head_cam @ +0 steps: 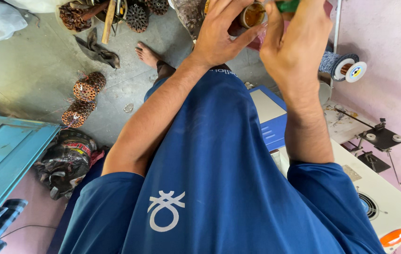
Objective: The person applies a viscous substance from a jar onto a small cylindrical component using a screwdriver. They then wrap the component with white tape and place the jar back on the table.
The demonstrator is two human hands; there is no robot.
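1. The view looks down the front of a person in a blue short-sleeved shirt point(219, 178), both bare forearms raised toward the top edge of the frame.
2. The left hand point(221, 35) curls around a small round metal-rimmed container point(253, 15) with amber-brown contents, fingers wrapped along its side and thumb stretched beneath it.
3. The right hand point(294, 44) is closed, its fingertips pinching a green handle-like object point(287, 5) just beside the container at the top edge; what the handle belongs to is cut off.
4. A round tub point(66, 21) on the floor at upper left holds rust-brown wound coils and wooden-handled tools.
5. Two copper-brown cylindrical wire windings point(83, 101) lie on the grey concrete floor point(31, 70), near a dark crumpled rag point(98, 51).
6. The person's bare foot point(147, 55) rests on the floor between the rag and the raised hands.
7. A black crumpled plastic bag point(66, 160) sits beside a turquoise painted wooden panel point(3, 150) at the left edge.
8. To the right, a white machine housing point(379, 197) with a round vent runs along a pink wall point(388, 37), with a blue box-shaped case point(273, 127) just beside the right forearm.
9. A spool of blue-and-white wire point(344, 66) stands above the machine, near the right wrist.
10. Bare floor lies open between the windings and the foot; the right side is crowded by machine, case and wall.
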